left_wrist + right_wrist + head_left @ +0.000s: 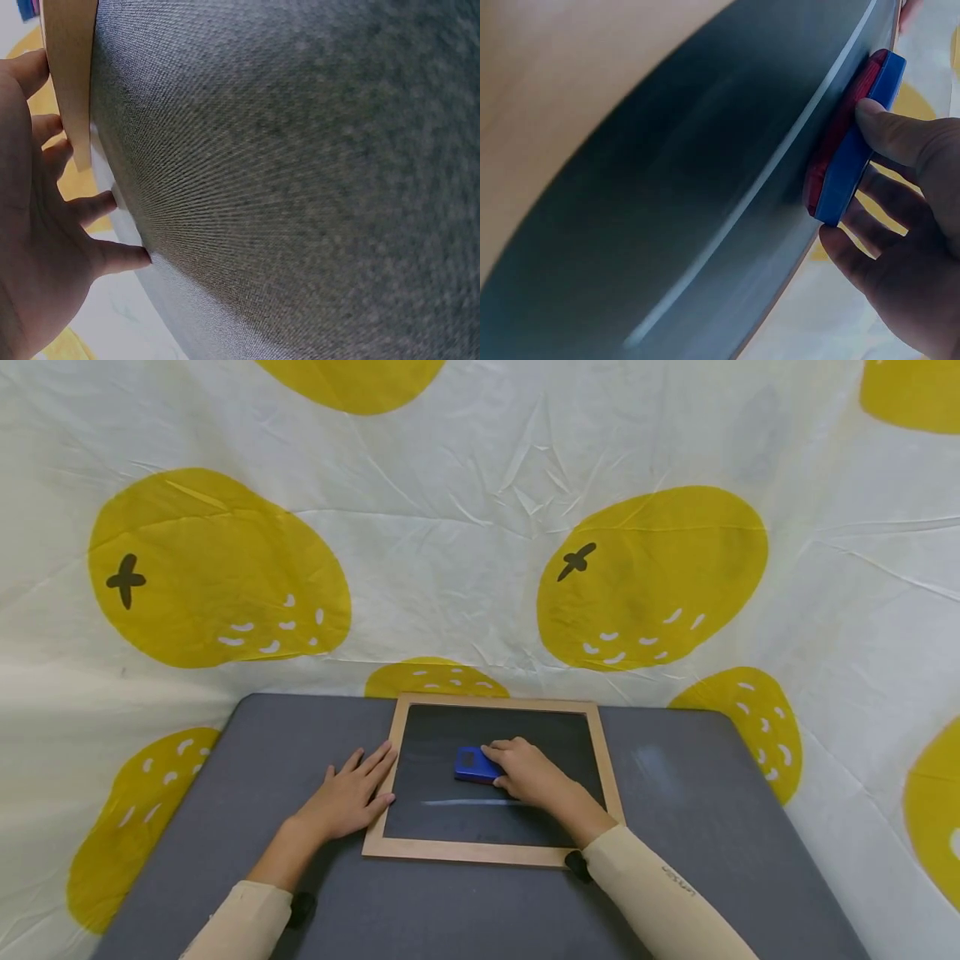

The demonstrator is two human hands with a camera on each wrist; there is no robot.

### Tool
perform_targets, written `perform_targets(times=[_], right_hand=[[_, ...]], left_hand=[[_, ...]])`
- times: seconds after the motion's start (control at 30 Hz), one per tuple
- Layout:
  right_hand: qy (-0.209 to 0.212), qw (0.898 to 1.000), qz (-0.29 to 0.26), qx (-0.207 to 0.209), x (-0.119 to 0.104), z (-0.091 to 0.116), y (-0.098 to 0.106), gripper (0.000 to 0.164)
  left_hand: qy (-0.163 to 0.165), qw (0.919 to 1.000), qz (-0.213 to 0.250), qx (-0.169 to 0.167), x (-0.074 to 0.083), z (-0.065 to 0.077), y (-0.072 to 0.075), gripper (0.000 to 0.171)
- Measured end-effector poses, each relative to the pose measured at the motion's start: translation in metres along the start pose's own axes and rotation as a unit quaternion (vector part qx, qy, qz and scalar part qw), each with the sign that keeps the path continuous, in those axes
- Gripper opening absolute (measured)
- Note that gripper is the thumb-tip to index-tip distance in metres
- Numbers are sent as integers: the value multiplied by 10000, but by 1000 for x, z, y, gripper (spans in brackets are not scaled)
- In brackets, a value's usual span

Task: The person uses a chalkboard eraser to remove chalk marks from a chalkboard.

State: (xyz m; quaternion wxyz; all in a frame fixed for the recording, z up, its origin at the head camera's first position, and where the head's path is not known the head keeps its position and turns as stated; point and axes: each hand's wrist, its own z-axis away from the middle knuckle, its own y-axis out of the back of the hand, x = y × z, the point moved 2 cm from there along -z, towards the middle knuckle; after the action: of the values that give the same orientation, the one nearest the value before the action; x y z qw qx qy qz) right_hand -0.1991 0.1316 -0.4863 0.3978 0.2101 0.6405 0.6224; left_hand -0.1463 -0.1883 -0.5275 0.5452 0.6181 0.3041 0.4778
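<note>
While the right hand [528,770] pinches a blue-and-red block eraser [472,764], probably light, best held by its sides, a wood-framed blackboard [480,822] touches the left hand's [345,797] outspread fingers.

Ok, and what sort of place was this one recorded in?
Probably a makeshift recording corner, though the wider room is out of view: a wrinkled, yellow-patterned white cloth hangs behind a plain grey table, on which a wood-framed blackboard lies.

head view | covered by right grip [531,774]: eraser [472,763] end | illegible behind grip: sleeve lettering [678,881] | cut off below grip: desk [420,910]
</note>
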Motion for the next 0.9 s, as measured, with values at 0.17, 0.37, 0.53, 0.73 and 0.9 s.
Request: perform_targets(times=[0.17, 0.37, 0.53, 0.73, 0.9], right_hand=[[164, 9997, 167, -99, -27, -24, -5, 58], [207, 9990, 351, -173, -54, -47, -12, 58], [249, 9985, 474, -106, -69, -57, -17, 57], [281, 9984, 497, -56, -73, -60, -19, 58], [234, 9988, 419, -128, -70, -57, -18, 59]], left_hand=[[31, 10000, -30, -8, -1, 0, -1, 72], [76, 10000, -40, -29, -1, -1, -1, 72], [52, 9999, -67, -54, -1, -1, -1, 71], [39, 10000, -62, -14, -2, 1, 0, 72], [50, 9999, -82, -68, -2, 0, -3, 72]])
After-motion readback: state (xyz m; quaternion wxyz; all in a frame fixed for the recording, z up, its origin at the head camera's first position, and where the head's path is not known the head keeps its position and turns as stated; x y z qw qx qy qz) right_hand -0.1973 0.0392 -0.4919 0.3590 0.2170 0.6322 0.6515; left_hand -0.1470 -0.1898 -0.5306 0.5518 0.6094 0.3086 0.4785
